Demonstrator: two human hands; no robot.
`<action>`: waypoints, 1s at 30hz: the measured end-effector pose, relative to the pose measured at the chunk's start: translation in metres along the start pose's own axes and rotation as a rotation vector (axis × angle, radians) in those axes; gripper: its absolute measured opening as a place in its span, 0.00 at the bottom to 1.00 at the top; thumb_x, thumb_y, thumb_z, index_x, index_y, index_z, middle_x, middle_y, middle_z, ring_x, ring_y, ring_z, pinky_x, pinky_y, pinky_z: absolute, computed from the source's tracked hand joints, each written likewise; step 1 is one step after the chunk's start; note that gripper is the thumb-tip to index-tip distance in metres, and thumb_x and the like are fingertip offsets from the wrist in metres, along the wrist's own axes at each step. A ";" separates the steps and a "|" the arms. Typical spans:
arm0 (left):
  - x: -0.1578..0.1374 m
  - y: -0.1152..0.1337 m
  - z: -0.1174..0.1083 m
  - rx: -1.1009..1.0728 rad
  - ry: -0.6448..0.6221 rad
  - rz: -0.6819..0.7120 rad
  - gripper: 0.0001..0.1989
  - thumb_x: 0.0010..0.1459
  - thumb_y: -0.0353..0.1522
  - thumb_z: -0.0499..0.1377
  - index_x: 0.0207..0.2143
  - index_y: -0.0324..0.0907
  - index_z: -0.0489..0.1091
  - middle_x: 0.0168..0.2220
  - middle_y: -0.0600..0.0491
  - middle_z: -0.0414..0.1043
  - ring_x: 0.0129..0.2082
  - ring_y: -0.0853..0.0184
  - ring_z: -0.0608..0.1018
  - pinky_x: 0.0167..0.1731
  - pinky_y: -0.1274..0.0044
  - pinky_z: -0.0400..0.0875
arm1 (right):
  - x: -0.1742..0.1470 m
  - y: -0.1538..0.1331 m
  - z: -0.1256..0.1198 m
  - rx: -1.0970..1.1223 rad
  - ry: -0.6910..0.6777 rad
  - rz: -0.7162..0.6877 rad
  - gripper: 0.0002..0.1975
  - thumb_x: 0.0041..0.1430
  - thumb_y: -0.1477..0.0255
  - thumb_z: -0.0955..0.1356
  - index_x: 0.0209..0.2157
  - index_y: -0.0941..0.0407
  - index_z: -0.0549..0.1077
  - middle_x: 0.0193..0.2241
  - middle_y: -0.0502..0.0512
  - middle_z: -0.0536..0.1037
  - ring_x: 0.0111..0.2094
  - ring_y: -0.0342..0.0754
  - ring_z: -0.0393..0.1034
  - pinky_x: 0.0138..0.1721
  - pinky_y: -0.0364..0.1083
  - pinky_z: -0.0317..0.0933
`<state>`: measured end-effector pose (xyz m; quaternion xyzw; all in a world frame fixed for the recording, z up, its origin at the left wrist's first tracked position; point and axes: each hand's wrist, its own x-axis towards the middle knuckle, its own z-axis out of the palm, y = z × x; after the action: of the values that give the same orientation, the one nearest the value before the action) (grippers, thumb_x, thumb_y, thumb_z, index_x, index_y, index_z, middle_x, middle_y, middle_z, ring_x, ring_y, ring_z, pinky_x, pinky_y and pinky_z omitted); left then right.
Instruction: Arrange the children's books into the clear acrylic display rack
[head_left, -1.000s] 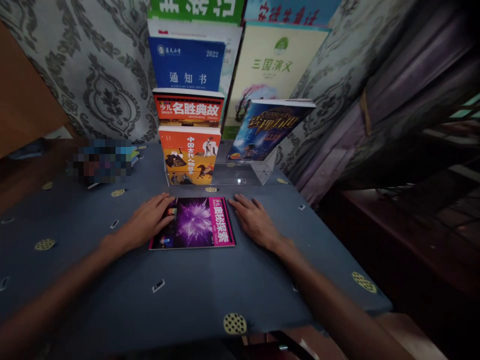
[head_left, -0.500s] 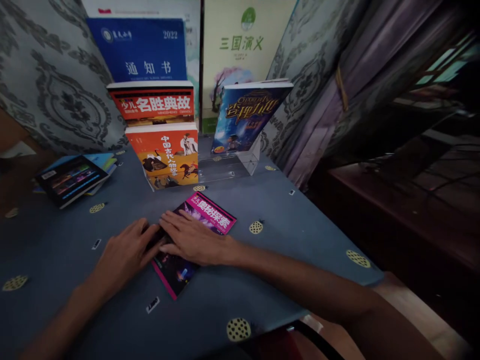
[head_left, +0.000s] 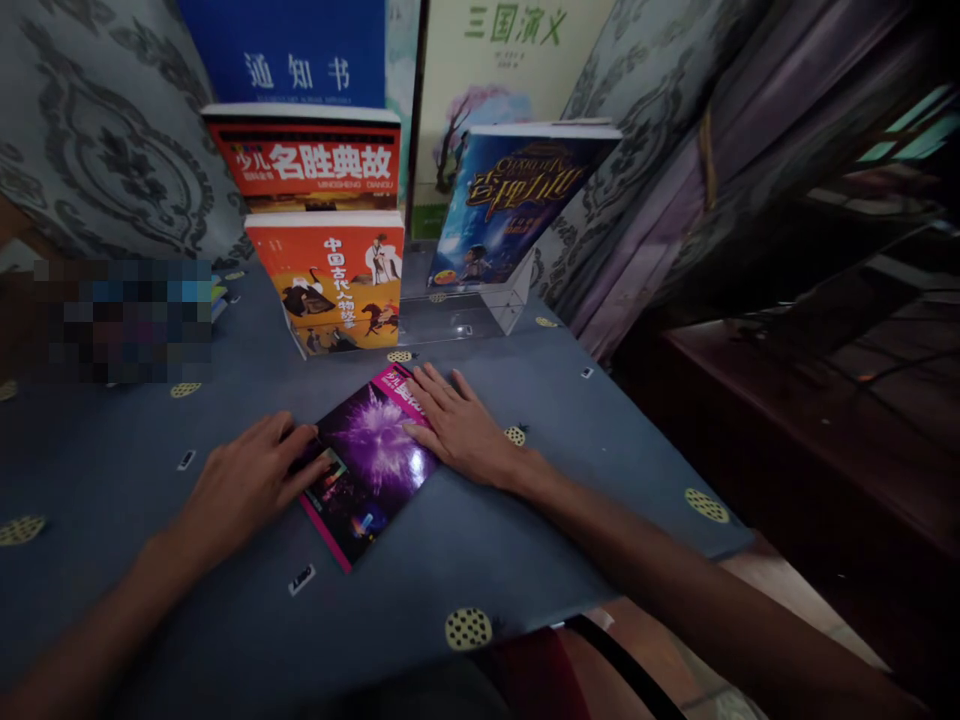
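Note:
A purple-and-black book [head_left: 379,455] with a pink band and spine lies flat and slanted on the table, its front cover up. My right hand [head_left: 471,428] rests flat on the cover's right side, fingers apart, hiding part of the title. At the book's left edge is my left hand [head_left: 244,472]; its thumb and forefinger are spread and touch the cover near that edge, and its other fingers are bent toward the tablecloth.
Behind the book, a clear acrylic stand [head_left: 457,318] bears an orange book [head_left: 341,285], a red book [head_left: 315,165] and a dark blue book [head_left: 517,200]. A blue booklet [head_left: 292,50] and a pale green book [head_left: 502,90] stand farther back. The tablecloth [head_left: 570,500] has a pineapple print.
My right hand has slid rightward and away across the cover, uncovering its purple burst picture. My left hand has stayed by the left edge. The view has tilted down slightly.

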<state>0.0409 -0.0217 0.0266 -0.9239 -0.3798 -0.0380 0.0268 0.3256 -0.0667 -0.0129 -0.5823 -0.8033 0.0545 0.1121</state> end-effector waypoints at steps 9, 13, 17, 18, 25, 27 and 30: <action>0.002 -0.015 0.006 -0.139 0.034 0.028 0.17 0.69 0.41 0.48 0.45 0.44 0.74 0.36 0.51 0.70 0.33 0.62 0.76 0.32 0.73 0.67 | -0.020 -0.072 0.011 0.028 -0.009 -0.202 0.38 0.69 0.49 0.56 0.68 0.64 0.55 0.69 0.67 0.54 0.72 0.56 0.40 0.71 0.62 0.36; 0.002 -0.023 0.012 -0.232 0.072 0.000 0.17 0.67 0.37 0.48 0.44 0.45 0.75 0.37 0.51 0.73 0.35 0.63 0.77 0.34 0.73 0.69 | -0.024 -0.109 0.013 0.056 -0.073 -0.305 0.41 0.67 0.47 0.58 0.67 0.66 0.56 0.69 0.67 0.55 0.72 0.56 0.41 0.71 0.63 0.38; 0.005 -0.024 0.014 -0.303 0.099 -0.013 0.16 0.67 0.38 0.49 0.43 0.45 0.75 0.35 0.51 0.73 0.35 0.63 0.77 0.35 0.73 0.69 | -0.028 -0.125 0.008 0.081 -0.055 -0.490 0.37 0.68 0.49 0.59 0.66 0.62 0.59 0.68 0.62 0.59 0.71 0.55 0.45 0.71 0.63 0.38; 0.006 -0.023 0.013 -0.297 0.089 -0.018 0.15 0.67 0.39 0.49 0.42 0.45 0.74 0.35 0.51 0.73 0.34 0.63 0.77 0.34 0.73 0.69 | -0.029 -0.126 0.006 0.085 -0.049 -0.531 0.36 0.68 0.50 0.59 0.65 0.62 0.60 0.68 0.61 0.60 0.71 0.54 0.46 0.71 0.63 0.37; 0.016 -0.004 -0.002 -0.078 -0.071 -0.071 0.14 0.69 0.39 0.47 0.41 0.44 0.68 0.36 0.49 0.77 0.32 0.60 0.79 0.28 0.74 0.65 | -0.030 -0.110 -0.005 0.132 -0.124 -0.675 0.27 0.71 0.59 0.60 0.63 0.62 0.63 0.66 0.60 0.64 0.69 0.49 0.53 0.71 0.58 0.39; 0.016 0.002 -0.007 -0.053 -0.147 -0.095 0.13 0.69 0.40 0.47 0.42 0.44 0.67 0.32 0.51 0.77 0.30 0.59 0.80 0.26 0.74 0.63 | -0.032 -0.100 -0.009 0.176 -0.140 -0.702 0.24 0.72 0.61 0.61 0.62 0.60 0.65 0.65 0.59 0.66 0.68 0.47 0.55 0.72 0.54 0.36; 0.010 0.011 -0.006 -0.031 -0.180 -0.133 0.13 0.69 0.40 0.47 0.43 0.44 0.67 0.30 0.52 0.77 0.29 0.59 0.80 0.25 0.74 0.64 | -0.038 -0.084 -0.017 0.309 -0.176 -0.716 0.17 0.72 0.67 0.62 0.55 0.61 0.72 0.59 0.57 0.74 0.65 0.44 0.60 0.72 0.49 0.34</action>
<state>0.0555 -0.0233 0.0333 -0.8967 -0.4404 0.0378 -0.0241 0.2640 -0.1301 0.0177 -0.2348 -0.9444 0.1819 0.1413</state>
